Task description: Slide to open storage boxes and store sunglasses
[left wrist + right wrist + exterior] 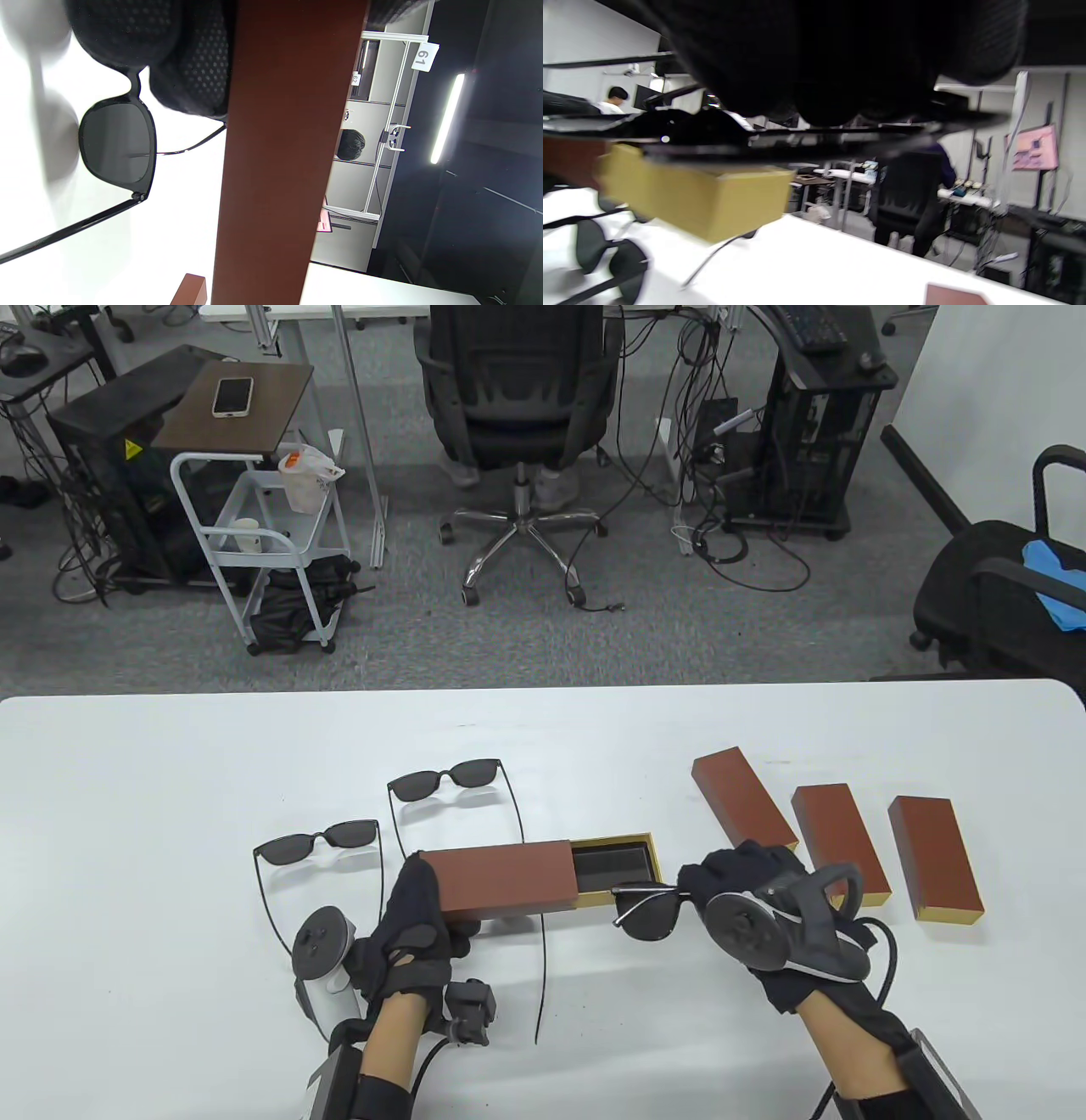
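An open storage box lies mid-table, its brown sleeve [501,882] [280,152] gripped at the left end by my left hand [422,899]. The gold-edged drawer [615,858] [700,195] is slid out to the right and shows a dark lining. My right hand [708,891] pinches a folded pair of black sunglasses [646,913] [734,135] just in front of the drawer's open end. In the right wrist view my gloved fingers [840,55] hang above the frame, which hovers over the gold drawer end. Two more pairs of sunglasses [445,780] [318,840] lie unfolded behind and left of the box.
Three closed brown boxes [742,797] [840,831] [933,857] lie side by side at the right. A long temple arm [540,976] of one unfolded pair runs under the sleeve toward the front edge. One lens [116,144] shows beside the sleeve in the left wrist view.
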### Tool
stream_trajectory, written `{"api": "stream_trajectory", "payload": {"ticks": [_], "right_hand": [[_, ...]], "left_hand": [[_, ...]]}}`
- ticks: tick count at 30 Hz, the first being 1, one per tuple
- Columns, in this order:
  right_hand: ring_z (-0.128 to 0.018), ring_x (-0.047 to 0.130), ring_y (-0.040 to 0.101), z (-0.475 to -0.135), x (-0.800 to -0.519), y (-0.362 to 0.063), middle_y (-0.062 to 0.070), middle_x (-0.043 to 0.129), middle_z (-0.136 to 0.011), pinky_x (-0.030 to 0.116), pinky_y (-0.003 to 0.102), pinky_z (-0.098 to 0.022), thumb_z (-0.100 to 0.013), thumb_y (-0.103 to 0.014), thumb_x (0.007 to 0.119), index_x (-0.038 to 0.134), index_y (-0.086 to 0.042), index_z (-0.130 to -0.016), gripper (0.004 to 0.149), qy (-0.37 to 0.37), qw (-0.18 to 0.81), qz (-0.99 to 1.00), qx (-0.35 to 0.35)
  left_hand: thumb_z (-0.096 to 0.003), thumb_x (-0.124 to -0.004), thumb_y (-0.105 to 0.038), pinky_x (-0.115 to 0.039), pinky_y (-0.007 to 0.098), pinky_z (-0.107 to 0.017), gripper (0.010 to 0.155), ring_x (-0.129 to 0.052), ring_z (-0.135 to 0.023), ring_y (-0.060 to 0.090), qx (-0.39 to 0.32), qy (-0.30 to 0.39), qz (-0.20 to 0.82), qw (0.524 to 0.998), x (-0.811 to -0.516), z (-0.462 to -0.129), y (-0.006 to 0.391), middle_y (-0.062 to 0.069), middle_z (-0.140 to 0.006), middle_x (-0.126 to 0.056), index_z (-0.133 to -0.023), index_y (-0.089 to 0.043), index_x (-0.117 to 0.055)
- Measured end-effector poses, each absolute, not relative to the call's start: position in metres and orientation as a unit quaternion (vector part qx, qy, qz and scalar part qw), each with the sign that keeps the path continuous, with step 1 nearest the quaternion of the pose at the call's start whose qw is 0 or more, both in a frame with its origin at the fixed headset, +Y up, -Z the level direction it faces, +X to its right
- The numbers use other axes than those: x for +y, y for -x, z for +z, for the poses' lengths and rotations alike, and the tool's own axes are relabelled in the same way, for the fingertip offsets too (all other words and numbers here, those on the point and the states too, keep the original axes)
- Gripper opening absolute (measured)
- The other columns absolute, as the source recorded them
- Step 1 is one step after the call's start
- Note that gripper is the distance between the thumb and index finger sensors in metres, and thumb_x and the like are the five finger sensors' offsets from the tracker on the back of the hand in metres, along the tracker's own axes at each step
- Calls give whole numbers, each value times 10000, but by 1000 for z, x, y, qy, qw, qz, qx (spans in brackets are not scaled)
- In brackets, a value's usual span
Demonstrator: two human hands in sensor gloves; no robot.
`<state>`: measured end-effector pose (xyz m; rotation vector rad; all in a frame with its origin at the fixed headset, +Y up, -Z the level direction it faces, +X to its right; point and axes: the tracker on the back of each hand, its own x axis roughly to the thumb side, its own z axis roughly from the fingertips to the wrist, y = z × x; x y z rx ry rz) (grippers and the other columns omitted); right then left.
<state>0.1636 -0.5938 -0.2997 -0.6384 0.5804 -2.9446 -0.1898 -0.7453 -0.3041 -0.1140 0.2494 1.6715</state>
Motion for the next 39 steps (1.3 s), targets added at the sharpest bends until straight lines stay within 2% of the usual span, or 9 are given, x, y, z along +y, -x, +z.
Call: {"api": "stream_trajectory", "payload": {"ticks": [6, 12, 19, 30, 34, 39], "right_hand": [[-558, 941, 298, -307, -585, -154, 60, 967, -663, 794, 483, -471, -286, -317, 909, 911, -298, -662, 376, 178, 104, -957, 204], [-557, 958, 276, -306, -587, -135, 30, 987, -653, 814, 460, -472, -272, -325, 921, 926, -314, -640, 369, 196, 186, -943, 196], [-539, 980, 251, -305, -589, -113, 4, 1012, -630, 837, 442, -460, -253, -342, 935, 940, -329, -617, 364, 208, 237, -933, 172], [-446, 1026, 203, -311, -586, -89, -36, 1061, -546, 873, 405, -394, -189, -388, 980, 965, -351, -564, 377, 198, 204, -951, 118], [-430, 1031, 208, -314, -588, -87, -28, 1065, -538, 878, 405, -378, -185, -384, 986, 971, -341, -563, 381, 186, 149, -966, 105], [-419, 1043, 203, -317, -593, -87, -27, 1067, -530, 887, 396, -357, -176, -395, 992, 974, -345, -556, 383, 173, 128, -969, 121]], "left_hand": [[-519, -537, -622, -818, 419, -366, 746, -956, -527, 239, 94, 64, 743, 660, -744, -304, 185, 95, -818, -863, -1124, -202, -416], [-517, -535, -624, -820, 417, -361, 747, -958, -520, 238, 73, 77, 740, 664, -741, -304, 175, 95, -811, -867, -1122, -201, -422], [-519, -533, -621, -817, 419, -366, 747, -954, -525, 241, 56, 90, 749, 655, -739, -303, 169, 98, -815, -858, -1122, -198, -413], [-519, -529, -614, -816, 423, -366, 740, -951, -523, 241, 34, 105, 739, 664, -738, -304, 165, 99, -809, -856, -1121, -198, -414], [-520, -524, -613, -816, 423, -365, 740, -951, -521, 240, 27, 109, 741, 662, -738, -304, 166, 99, -807, -855, -1122, -198, -413], [-519, -514, -612, -815, 423, -372, 743, -946, -531, 238, 28, 114, 744, 657, -738, -303, 162, 96, -815, -845, -1123, -197, -393]]}}
